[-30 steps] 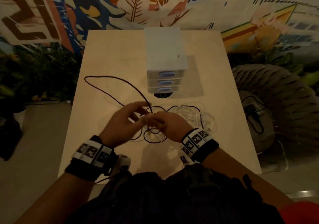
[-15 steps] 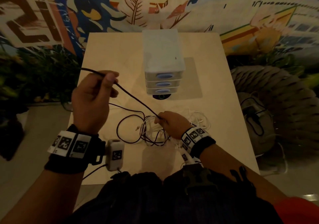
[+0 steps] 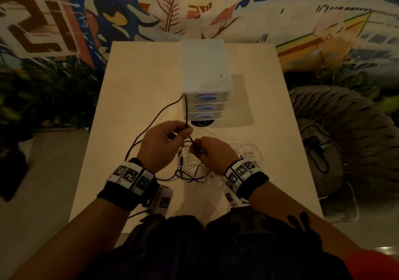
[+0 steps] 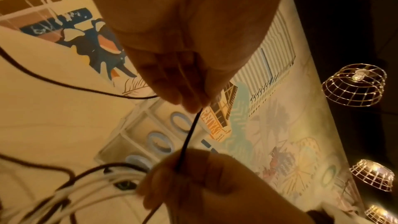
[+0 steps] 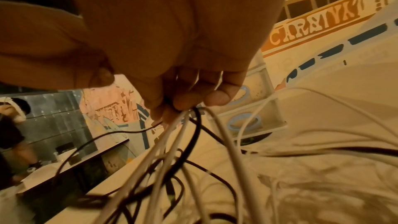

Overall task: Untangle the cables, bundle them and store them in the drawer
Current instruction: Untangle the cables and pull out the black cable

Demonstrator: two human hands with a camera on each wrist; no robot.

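A thin black cable [image 3: 159, 112] loops up from the table to the drawer unit's front and back down into my left hand [image 3: 170, 137], which pinches it [image 4: 189, 135]. A short taut stretch runs on to my right hand [image 3: 207, 150], which grips a tangle of black and white cables [image 5: 185, 135] together. The white cables [image 3: 248, 152] lie in loose loops under and to the right of that hand. The white three-drawer unit [image 3: 206, 74], its blue-handled drawers [image 3: 205, 107] all closed, stands just beyond my hands.
The pale table [image 3: 133, 81] ends at left and right edges close to the cables. A dark round thing [image 3: 201, 123] lies under the drawer unit's front. A woven pouf [image 3: 349, 133] with a grey bag [image 3: 317, 148] sits on the floor right of the table.
My left hand, raised to the left with the black cable half a second ago, has come back down beside my right hand. The cable's slack now loops up by the drawer unit.
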